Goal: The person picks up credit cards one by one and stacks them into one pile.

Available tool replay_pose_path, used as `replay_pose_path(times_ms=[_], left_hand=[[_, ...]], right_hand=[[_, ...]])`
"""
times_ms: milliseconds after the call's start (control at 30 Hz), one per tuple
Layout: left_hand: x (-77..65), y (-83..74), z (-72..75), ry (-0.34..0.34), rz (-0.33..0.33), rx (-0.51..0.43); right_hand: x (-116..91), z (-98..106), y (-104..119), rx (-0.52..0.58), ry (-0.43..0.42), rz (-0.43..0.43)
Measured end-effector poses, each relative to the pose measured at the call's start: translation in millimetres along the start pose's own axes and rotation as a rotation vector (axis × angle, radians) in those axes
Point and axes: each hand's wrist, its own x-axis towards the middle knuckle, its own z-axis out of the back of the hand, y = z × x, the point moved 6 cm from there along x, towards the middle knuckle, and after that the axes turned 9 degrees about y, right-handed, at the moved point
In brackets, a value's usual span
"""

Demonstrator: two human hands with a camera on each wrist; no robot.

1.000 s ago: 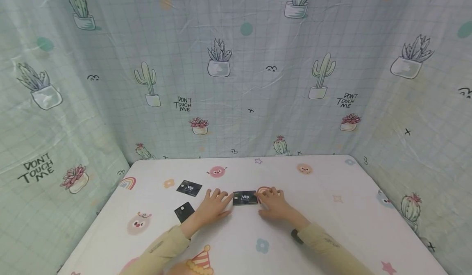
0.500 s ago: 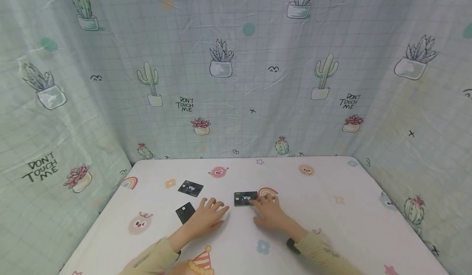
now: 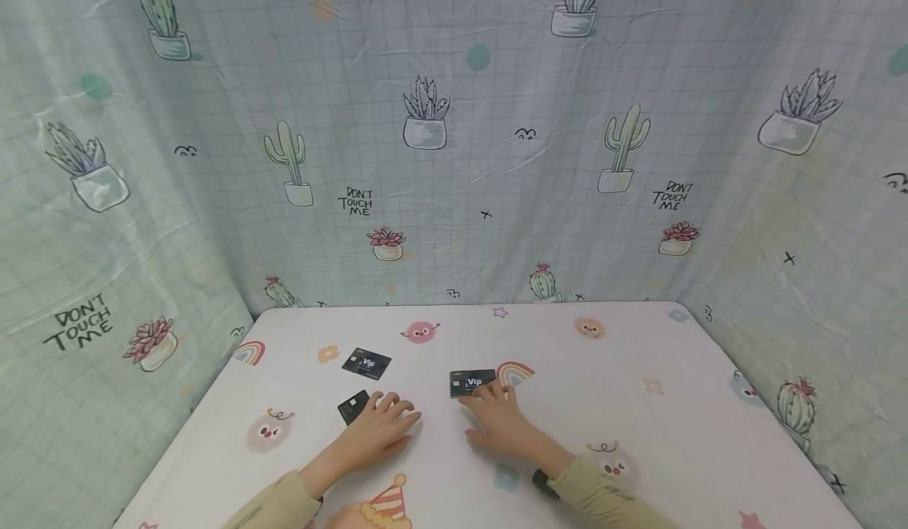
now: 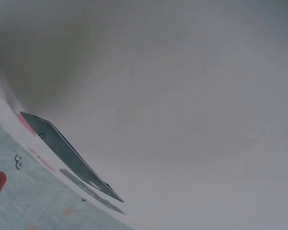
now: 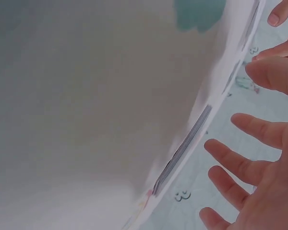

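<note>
In the head view my right hand [image 3: 504, 422] hangs with spread, loosely bent fingers at the lower edge of a dark card marked Vip [image 3: 461, 381], overlapping its lower right corner. The right wrist view shows this as a neat stack of several cards [image 5: 182, 151], with my fingers [image 5: 240, 160] apart from it. My left hand [image 3: 376, 432], relaxed and holding nothing, is beside a dark card with a chip [image 3: 351, 404] and partly covers it. Behind lies a tilted Vip card [image 3: 366, 363]. In the left wrist view a dark card [image 4: 69, 153] appears edge-on.
A white table covering [image 3: 603, 348] with printed cartoon figures bears the cards. A cactus-print curtain [image 3: 454, 174] encloses the back and sides. Dark wrist gear [image 3: 544, 484] shows at the right sleeve [image 3: 603, 497].
Both hands have drawn back from the middle Vip stack: the left toward the lower left over the chip card, the right toward the near side. The cards stay in place.
</note>
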Motion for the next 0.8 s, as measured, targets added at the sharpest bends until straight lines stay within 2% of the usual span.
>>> replay_pose_path(times_ms=[300,633,800], left_hand=[[-19.0,15.8,-3.2,0.026,0.013,-0.057],[-36.5,36.1,-13.4,0.022,-0.007,-0.022],[-44.3,45.2,-19.1,0.07,0.019,-0.035]], right_hand=[[9.5,-5.4,18.8,-0.04,0.025,-0.009],[18.7,-10.6,32.6,-0.125,0.014,-0.007],[22.9,-12.2,40.9,-0.132,0.014,0.0]])
